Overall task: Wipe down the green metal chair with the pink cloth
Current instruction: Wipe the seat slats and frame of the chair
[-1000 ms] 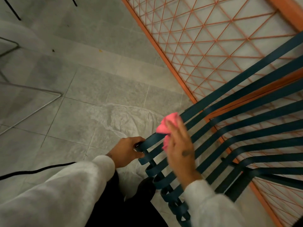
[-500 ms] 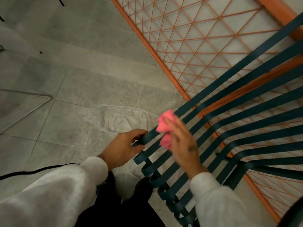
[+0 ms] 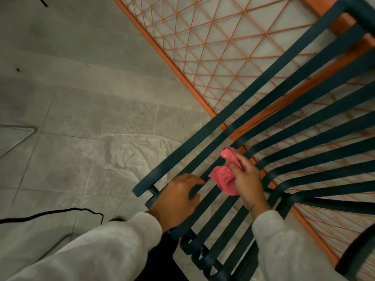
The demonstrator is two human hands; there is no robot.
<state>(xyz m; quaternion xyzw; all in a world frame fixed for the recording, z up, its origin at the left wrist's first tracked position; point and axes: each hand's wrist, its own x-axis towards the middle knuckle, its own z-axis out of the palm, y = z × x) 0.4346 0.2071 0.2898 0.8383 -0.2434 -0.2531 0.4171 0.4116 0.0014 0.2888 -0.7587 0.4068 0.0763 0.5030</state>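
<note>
The dark green metal chair [image 3: 284, 102] fills the right half of the head view, its flat slats fanning from the lower middle toward the upper right. My left hand [image 3: 176, 197] grips the near ends of two slats at the chair's left edge. My right hand [image 3: 246, 179] holds the crumpled pink cloth [image 3: 223, 177] pressed against the slats just right of the left hand. Part of the cloth sticks out above my fingers.
An orange frame with diamond wire mesh [image 3: 203, 47] lies on the floor under and behind the chair. A crumpled clear plastic sheet [image 3: 113, 155] covers grey tiles to the left. A black cable [image 3: 52, 212] runs along the floor at lower left, and a thin metal wire frame [image 3: 20, 138] is at far left.
The view has shifted so more of the chair's slats and its left edge show. My right hand with the cloth has slid slightly along the slats. My left hand keeps its grip.
</note>
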